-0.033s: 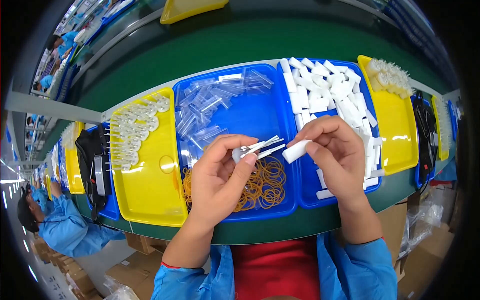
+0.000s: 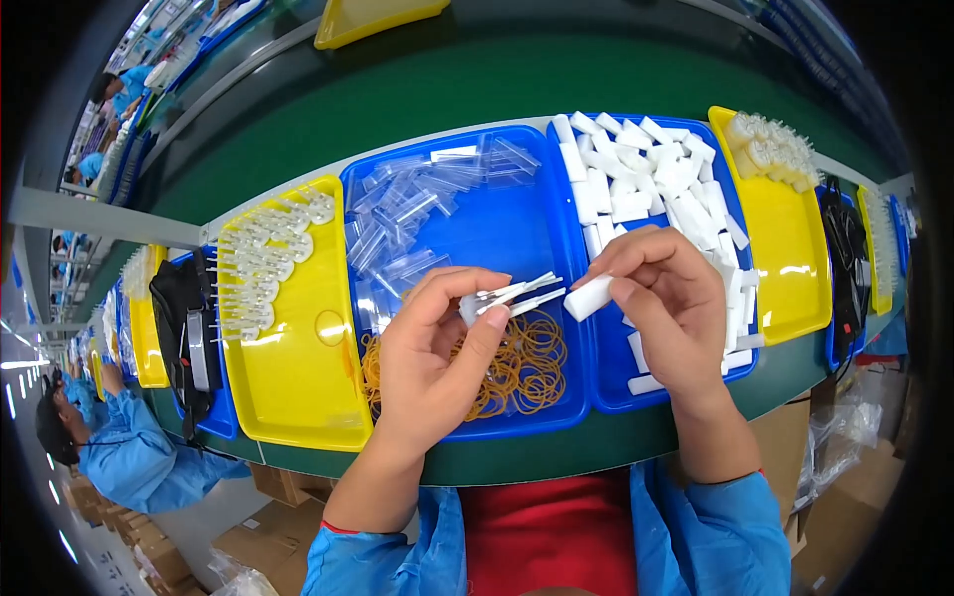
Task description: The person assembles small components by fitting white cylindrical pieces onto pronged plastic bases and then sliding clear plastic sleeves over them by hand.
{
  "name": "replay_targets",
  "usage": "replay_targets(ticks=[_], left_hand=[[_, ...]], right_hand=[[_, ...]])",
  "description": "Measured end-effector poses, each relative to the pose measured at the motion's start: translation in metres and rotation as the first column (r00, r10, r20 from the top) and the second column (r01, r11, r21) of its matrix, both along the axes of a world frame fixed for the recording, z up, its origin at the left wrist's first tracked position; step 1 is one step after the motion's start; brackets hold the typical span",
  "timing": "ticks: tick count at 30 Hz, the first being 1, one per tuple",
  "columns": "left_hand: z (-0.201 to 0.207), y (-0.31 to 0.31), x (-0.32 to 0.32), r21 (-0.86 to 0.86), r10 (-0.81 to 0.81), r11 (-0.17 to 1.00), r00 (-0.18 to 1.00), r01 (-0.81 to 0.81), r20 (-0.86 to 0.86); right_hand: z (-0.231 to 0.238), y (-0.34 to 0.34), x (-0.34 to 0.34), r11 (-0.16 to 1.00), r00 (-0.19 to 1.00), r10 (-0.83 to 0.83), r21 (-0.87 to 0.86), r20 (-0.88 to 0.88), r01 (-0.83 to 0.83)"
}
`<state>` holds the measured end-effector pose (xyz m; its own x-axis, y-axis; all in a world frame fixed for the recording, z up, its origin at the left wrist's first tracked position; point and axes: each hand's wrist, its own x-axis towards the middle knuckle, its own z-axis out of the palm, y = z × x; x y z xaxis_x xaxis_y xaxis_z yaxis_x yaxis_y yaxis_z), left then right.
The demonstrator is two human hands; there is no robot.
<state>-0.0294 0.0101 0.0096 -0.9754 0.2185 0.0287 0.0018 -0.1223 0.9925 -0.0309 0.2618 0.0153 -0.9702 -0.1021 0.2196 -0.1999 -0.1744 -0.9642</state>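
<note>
My left hand [image 2: 429, 358] pinches a small pronged plastic piece [image 2: 519, 292] between thumb and fingers. Its thin white prongs point right, while its transparent base is partly hidden by the fingers. A white foam-like block [image 2: 590, 298] is gripped by the thumb and fingers of my right hand [image 2: 676, 316]. One end of this block faces the prong tips, with a small gap visible between them. Both hands are raised over two blue trays. Orange rubber bands [image 2: 529, 368] lie below the pronged piece, and a pile of similar white blocks [image 2: 646, 184] sits beyond my right hand.
Transparent tubes [image 2: 393, 219] lie in the left blue tray [image 2: 487, 223]. Further left, a yellow tray [image 2: 293, 392] holds rows of pronged discs [image 2: 266, 263]. Another yellow tray [image 2: 790, 273] with translucent pieces [image 2: 763, 149] stands at the right. A co-worker in blue [image 2: 139, 447] is at far left.
</note>
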Motion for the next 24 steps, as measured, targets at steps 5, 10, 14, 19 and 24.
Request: replay_targets(ticks=[5, 10, 14, 19, 24], left_hand=[[-0.002, 0.007, 0.003, -0.172, 0.054, 0.982, 0.986, -0.081, -0.155], [-0.005, 0.013, 0.005, -0.075, 0.148, 0.983, 0.965, -0.168, -0.215], [-0.011, -0.003, 0.007, -0.24, 0.005, 0.968, 0.958, -0.076, -0.285], [-0.012, 0.004, 0.004, -0.222, 0.109, 0.956, 0.938, -0.189, -0.33], [-0.008, 0.005, 0.004, -0.21, 0.141, 0.954, 0.939, -0.214, -0.315]], right_hand=[[-0.011, 0.011, -0.003, 0.999, 0.996, -0.027, 0.033, -0.083, 0.03], [-0.008, 0.006, 0.002, 0.993, 0.997, -0.053, 0.103, -0.053, 0.058], [-0.002, 0.002, 0.002, 0.984, 0.997, -0.074, 0.158, -0.035, 0.078], [-0.004, 0.002, 0.001, 0.989, 0.999, -0.038, 0.144, -0.017, 0.04], [-0.002, 0.002, 0.001, 0.986, 0.999, -0.039, 0.16, -0.037, 0.045]])
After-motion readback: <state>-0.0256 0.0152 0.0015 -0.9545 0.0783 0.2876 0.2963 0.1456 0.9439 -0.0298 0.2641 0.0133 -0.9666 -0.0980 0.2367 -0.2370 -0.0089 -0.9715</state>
